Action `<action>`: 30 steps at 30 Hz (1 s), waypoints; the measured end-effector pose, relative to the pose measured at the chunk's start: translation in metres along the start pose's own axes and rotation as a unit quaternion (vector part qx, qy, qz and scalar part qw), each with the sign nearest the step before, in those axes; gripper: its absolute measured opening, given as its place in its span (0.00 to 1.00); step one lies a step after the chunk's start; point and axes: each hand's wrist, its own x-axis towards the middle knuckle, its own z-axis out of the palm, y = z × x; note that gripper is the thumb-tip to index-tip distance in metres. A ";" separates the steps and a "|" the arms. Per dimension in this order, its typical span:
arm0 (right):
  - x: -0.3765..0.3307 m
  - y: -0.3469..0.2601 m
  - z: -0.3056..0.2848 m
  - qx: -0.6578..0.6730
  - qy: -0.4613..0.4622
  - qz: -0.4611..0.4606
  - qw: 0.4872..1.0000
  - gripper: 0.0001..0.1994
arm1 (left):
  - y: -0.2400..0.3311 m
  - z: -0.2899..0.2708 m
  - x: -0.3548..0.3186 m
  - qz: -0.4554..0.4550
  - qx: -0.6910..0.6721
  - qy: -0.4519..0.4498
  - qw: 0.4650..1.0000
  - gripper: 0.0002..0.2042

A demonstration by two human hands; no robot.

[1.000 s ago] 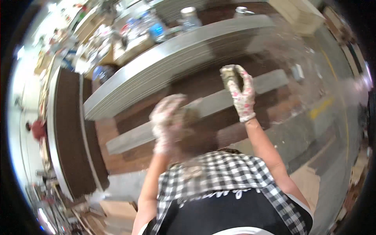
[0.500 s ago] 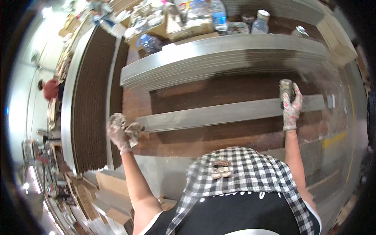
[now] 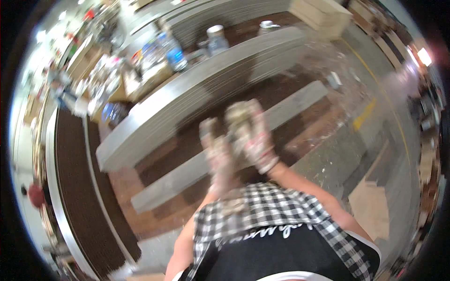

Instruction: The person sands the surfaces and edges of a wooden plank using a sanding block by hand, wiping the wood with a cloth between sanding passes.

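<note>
My left hand (image 3: 219, 157) and my right hand (image 3: 258, 140), both in white gloves with pink spots, are close together over the middle of a long grey metal strip (image 3: 176, 180). A crumpled, stained greyish wad (image 3: 239, 112) is in the fingers of my right hand. Motion smears my left hand; its fingers point away from me, and what they hold cannot be made out. The strip lies slantwise on a brown board (image 3: 124, 187). Beyond it rises a long stack of similar grey strips (image 3: 187, 100).
Behind the stack are a clear water bottle (image 3: 173, 54), a white-capped jar (image 3: 217, 41) and an open carton of clutter (image 3: 112, 91). Another tall strip stack (image 3: 75, 187) stands at left. A cardboard box (image 3: 321, 18) is far right; flat cardboard (image 3: 370, 206) lies on the floor.
My hands have come together from the two ends of the strip to its middle. The view has turned, so the strip and stacks now slant. The crumpled cloth in my left hand no longer shows clearly.
</note>
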 end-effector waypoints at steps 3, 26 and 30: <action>-0.020 -0.033 0.035 -0.241 -0.141 -0.115 0.953 0.35 | -0.020 -0.059 -0.004 -0.057 -0.039 0.071 0.995 0.23; 0.121 0.127 -0.190 -0.243 0.086 0.169 0.951 0.37 | -0.019 -0.106 0.002 0.026 0.492 -0.223 0.841 0.44; 0.081 0.120 -0.154 -0.100 0.126 0.099 0.982 0.37 | -0.029 -0.112 0.005 0.008 0.463 -0.249 0.851 0.44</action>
